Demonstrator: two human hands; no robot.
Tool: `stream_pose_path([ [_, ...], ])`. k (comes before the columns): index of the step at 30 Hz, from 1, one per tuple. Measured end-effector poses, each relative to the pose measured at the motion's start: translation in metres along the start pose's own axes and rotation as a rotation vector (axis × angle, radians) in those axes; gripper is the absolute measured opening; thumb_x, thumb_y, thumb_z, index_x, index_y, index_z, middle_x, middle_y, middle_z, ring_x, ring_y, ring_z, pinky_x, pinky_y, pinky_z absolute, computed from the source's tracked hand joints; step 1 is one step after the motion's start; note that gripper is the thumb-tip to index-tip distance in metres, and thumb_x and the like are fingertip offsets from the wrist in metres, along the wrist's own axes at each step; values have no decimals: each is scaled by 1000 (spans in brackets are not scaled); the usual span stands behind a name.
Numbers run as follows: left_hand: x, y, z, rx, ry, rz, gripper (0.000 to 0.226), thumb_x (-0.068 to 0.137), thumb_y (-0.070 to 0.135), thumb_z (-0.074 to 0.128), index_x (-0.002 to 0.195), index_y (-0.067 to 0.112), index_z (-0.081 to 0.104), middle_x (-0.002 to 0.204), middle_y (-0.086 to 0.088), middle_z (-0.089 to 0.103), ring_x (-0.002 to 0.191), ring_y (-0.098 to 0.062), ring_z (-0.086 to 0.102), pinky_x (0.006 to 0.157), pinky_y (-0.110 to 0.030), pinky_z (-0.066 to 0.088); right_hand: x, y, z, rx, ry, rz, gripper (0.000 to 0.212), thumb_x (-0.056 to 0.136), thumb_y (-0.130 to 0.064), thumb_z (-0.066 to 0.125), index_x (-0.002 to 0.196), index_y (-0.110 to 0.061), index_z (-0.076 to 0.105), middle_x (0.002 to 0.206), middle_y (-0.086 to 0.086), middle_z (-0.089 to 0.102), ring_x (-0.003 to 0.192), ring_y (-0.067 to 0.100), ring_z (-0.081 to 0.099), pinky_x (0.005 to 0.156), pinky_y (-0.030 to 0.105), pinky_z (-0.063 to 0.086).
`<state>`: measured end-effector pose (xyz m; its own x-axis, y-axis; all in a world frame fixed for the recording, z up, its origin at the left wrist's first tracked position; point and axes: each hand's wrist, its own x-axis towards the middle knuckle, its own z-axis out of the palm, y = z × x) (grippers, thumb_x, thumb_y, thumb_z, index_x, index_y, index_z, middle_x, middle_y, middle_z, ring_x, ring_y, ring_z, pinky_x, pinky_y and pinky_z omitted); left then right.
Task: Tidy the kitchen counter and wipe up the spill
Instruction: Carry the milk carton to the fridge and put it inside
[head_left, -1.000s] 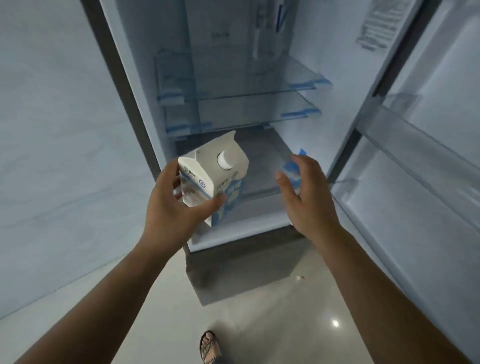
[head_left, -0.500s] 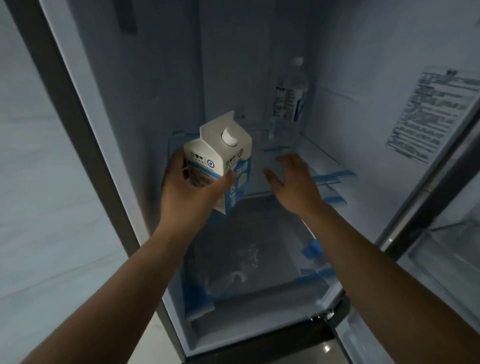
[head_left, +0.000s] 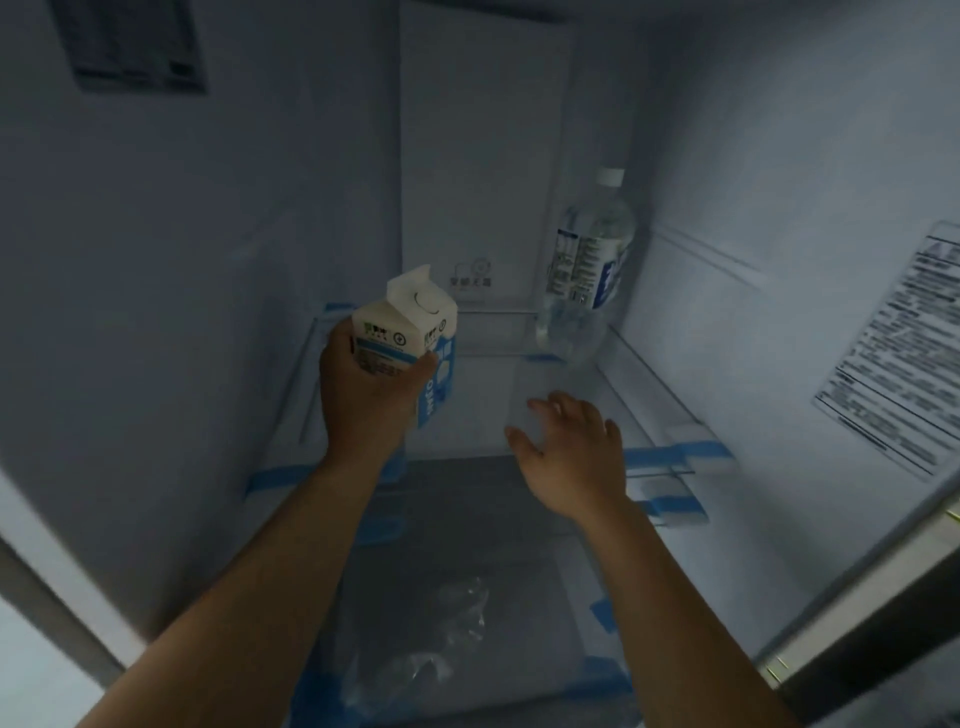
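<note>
Inside fridge (head_left: 208, 270), milk carton (head_left: 410, 325), lower half within left hand (head_left: 363, 402) grip

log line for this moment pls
milk carton: held inside fridge | left hand: grips it | right hand: open, empty | water bottle: on shelf

We hold a white and blue milk carton (head_left: 410, 332) upright in our left hand (head_left: 363, 400), thumb across its front, inside the open fridge (head_left: 208, 312) and over the left part of a glass shelf (head_left: 483, 384). Our right hand (head_left: 571, 457) hovers beside it, fingers spread and relaxed, holding nothing. A clear water bottle (head_left: 587, 270) stands at the shelf's back right corner. Blue tape (head_left: 654, 457) marks the shelf edge. A printed label (head_left: 904, 353) sticks to the right wall, its text blurred.
</note>
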<state>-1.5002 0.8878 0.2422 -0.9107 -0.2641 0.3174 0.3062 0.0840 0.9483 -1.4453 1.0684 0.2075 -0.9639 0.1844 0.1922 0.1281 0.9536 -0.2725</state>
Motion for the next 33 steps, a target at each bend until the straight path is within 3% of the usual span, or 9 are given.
stream_pose_path([
  [6,21,-7,24,53,19,69,58,60,23,84,109,21,53,97,13,61,82,8,58,60,-3,44,3,2,5,-5,44,-4,65,84,-61,24,140,-27,33,152,-1,26,139,24,19,114,49,12],
  [10,25,-11,24,129,4,100,61,60,27,84,111,20,51,101,11,59,82,7,57,60,-2,43,2,1,5,6,69,-14,70,78,-60,21,138,-27,36,150,-1,29,138,24,22,113,47,15],
  [14,22,-12,17,233,-76,137,62,60,32,82,112,25,48,105,10,59,94,-4,58,75,-21,48,2,2,6,14,101,-19,68,79,-60,24,136,-27,40,148,-1,34,136,23,27,111,46,20],
  [19,2,-6,0,294,-130,131,51,72,25,75,110,33,42,90,30,42,80,16,46,67,-6,33,-1,3,4,51,187,-34,55,82,-54,38,124,-22,54,137,0,49,126,24,41,101,40,31],
  [22,-17,-5,-11,355,-221,162,52,77,26,71,122,29,44,104,19,42,89,11,39,75,0,26,-12,1,2,170,296,-22,44,79,-47,45,107,-19,64,115,1,63,108,25,55,89,38,41],
  [25,-31,-4,-23,426,-317,229,65,76,35,68,133,22,40,128,3,44,117,-10,40,99,-24,34,-40,5,1,302,436,-13,43,83,-45,43,103,-12,64,106,7,65,98,26,60,88,35,46],
  [27,-42,3,-29,413,-390,279,67,77,36,67,135,19,39,134,-3,44,124,-19,41,105,-33,34,-73,4,-8,403,539,37,41,86,-42,46,108,-10,61,109,8,62,102,23,57,91,14,38],
  [28,-50,8,-31,391,-428,298,65,78,33,68,135,17,40,135,-5,45,124,-21,41,105,-30,32,-92,4,-15,409,580,60,41,88,-41,47,110,-10,59,112,7,60,105,20,55,90,9,35],
  [33,-117,25,-37,173,-739,417,49,79,26,68,125,23,49,123,7,48,116,-8,44,97,-13,32,-201,-9,-53,218,708,150,40,89,-39,48,117,-12,55,121,7,56,114,11,47,92,15,37],
])
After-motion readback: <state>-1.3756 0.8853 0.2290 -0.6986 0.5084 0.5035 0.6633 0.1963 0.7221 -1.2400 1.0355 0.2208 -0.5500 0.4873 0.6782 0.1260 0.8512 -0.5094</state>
